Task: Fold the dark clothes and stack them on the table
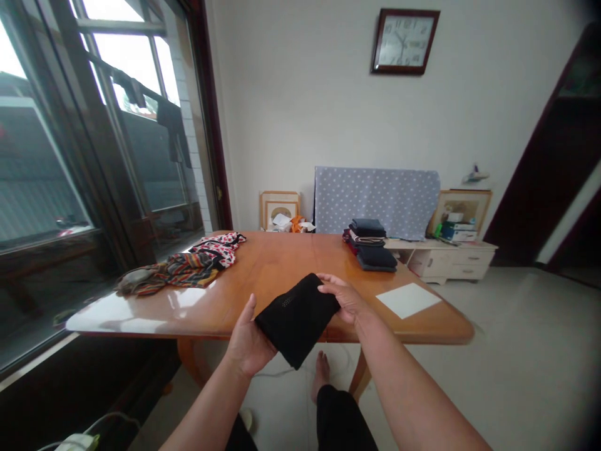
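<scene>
A folded black cloth garment (300, 322) is held up between my two hands, just over the near edge of the wooden table (282, 257). My left hand (251, 341) supports its left end, thumb raised and apart, with the fingers hidden beneath the fabric. On the right, my right hand (342, 297) grips the upper right corner with the thumb on top. A small patch of pale dots shows on the cloth. What kind of garment it is cannot be made out.
Folded dark clothes (370, 244) are stacked at the table's back right, with a white sheet (408, 300) nearer. Rumpled striped cloth (173, 274) and a red-and-white patterned garment (218, 248) lie at the left. A low white cabinet (451, 262) stands behind; a window (136, 125) is at left.
</scene>
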The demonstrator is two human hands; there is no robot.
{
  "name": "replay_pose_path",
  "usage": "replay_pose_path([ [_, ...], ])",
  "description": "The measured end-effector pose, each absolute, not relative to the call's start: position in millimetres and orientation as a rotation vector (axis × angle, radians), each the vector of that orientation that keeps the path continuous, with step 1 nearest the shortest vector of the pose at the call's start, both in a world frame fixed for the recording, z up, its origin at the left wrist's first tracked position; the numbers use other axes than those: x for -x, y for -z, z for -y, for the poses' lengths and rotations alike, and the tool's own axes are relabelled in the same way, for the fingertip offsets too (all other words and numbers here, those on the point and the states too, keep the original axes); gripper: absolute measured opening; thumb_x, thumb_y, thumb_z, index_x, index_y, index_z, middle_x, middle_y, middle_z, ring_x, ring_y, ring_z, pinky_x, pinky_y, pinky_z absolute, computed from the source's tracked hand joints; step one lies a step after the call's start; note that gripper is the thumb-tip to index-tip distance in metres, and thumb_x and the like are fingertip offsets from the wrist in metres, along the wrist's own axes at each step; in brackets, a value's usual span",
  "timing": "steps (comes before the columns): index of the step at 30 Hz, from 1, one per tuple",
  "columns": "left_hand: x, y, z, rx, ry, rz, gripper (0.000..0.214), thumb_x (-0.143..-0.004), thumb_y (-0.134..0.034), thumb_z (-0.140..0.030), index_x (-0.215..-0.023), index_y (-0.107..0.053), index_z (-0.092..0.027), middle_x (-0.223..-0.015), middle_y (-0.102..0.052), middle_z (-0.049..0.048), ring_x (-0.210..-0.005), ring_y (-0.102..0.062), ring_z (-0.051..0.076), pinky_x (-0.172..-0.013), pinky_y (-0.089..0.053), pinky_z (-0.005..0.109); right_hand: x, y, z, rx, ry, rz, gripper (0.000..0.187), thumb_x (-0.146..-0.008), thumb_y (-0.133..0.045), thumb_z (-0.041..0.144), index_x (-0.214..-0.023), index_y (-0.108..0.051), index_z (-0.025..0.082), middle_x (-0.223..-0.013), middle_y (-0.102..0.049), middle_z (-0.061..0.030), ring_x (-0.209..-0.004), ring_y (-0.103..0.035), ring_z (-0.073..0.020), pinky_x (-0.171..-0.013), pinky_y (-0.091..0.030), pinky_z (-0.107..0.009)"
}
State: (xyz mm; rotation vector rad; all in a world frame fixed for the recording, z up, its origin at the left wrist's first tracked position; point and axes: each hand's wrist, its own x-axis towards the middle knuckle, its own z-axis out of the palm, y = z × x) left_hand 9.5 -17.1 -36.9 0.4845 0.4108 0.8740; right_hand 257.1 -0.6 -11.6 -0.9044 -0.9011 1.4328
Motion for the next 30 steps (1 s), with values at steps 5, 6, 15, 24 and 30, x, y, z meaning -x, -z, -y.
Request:
replay_pose_path([
  [5, -4, 47, 25, -0.515, -0.769, -0.395, 0.076, -0.09, -0.049, -0.07, -0.138, -0.056, -0.011, -0.119, -0.072, 0.0182, -0.115, -0.066, 0.034, -0.098, -0.051, 0.044, -256, -9, 3, 0.917, -1.541, 1.107, 0.053, -0.063, -0.078, 0.013, -0.115, -0.066, 0.02, -0.098, -0.076, -0.0041, -0.083, -0.071, -0.0182, -0.076, -0.054, -0.027],
  [6, -3, 45, 26, -0.54, -0.768, -0.373, 0.077, -0.091, -0.048, -0.071, -0.14, -0.055, -0.012, -0.12, -0.071, 0.0178, -0.116, -0.066, 0.034, -0.099, -0.05, 0.045, -256, -10, 2, 0.924, -1.541, 1.136, 0.052, -0.064, -0.078, 0.013, -0.114, -0.066, 0.02, -0.098, -0.076, -0.0042, -0.084, -0.071, -0.0181, -0.077, -0.054, -0.028],
  [15, -3, 41, 34, -0.647, -0.777, -0.233, 0.069, -0.095, -0.043, -0.066, -0.144, -0.049, -0.017, -0.128, -0.067, 0.0169, -0.12, -0.063, 0.033, -0.105, -0.045, 0.047, -254, -12, 7, 0.993, -1.471, 1.396, 0.054, -0.065, -0.077, 0.013, -0.118, -0.067, 0.02, -0.102, -0.075, -0.0053, -0.09, -0.07, -0.019, -0.083, -0.053, -0.03],
  [24, -16, 37, 39, -0.74, -0.916, -0.322, 0.051, -0.093, -0.059, -0.051, -0.134, -0.058, -0.021, -0.128, -0.068, 0.0123, -0.12, -0.063, 0.031, -0.104, -0.046, 0.044, -236, -14, 6, 1.154, -1.224, 1.549, 0.053, -0.064, -0.072, 0.008, -0.115, -0.069, 0.019, -0.083, -0.072, -0.0001, -0.08, -0.066, -0.0175, -0.075, -0.049, -0.027],
  [30, -33, 41, 38, -0.816, -1.0, -0.58, 0.047, -0.078, -0.079, -0.022, -0.122, -0.064, -0.019, -0.106, -0.075, 0.0095, -0.089, -0.073, 0.023, -0.086, -0.054, 0.033, -222, -12, -1, 1.229, -1.156, 1.519, 0.053, -0.062, -0.077, 0.01, -0.113, -0.07, 0.018, -0.08, -0.072, -0.0009, -0.074, -0.064, -0.0175, -0.069, -0.048, -0.026],
])
